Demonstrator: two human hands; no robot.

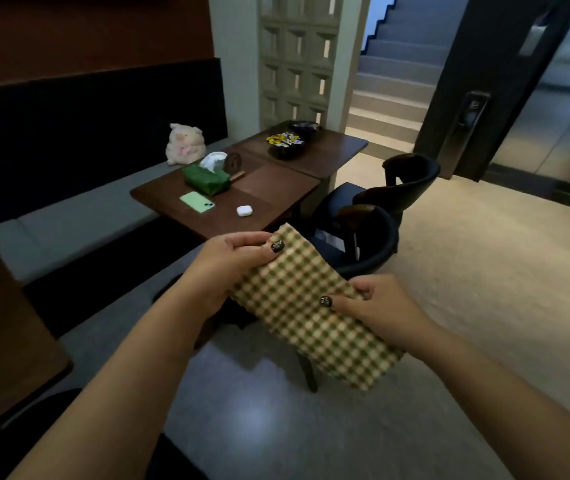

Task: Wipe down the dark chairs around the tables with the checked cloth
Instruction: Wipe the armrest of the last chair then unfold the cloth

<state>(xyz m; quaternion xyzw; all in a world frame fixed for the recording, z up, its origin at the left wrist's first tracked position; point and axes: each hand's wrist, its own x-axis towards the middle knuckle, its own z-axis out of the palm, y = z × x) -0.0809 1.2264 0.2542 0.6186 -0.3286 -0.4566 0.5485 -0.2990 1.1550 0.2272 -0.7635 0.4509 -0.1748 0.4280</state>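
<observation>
A green-and-cream checked cloth [306,306] hangs folded in front of me, held between both hands. My left hand [231,261] pinches its upper left edge with thumb and fingers. My right hand [377,306] pinches its right edge lower down. Behind the cloth stands a dark chair [373,237] with a curved back, partly hidden by the cloth. A second dark chair [411,178] stands further back, beside the wooden table [276,192].
On the table lie a green phone [197,201], a white earbud case [244,211], a green tissue pouch [207,180] and a bowl of sweets [284,142]. A plush toy [185,143] sits on the grey bench. Another table [2,334] is at left. Stairs rise behind.
</observation>
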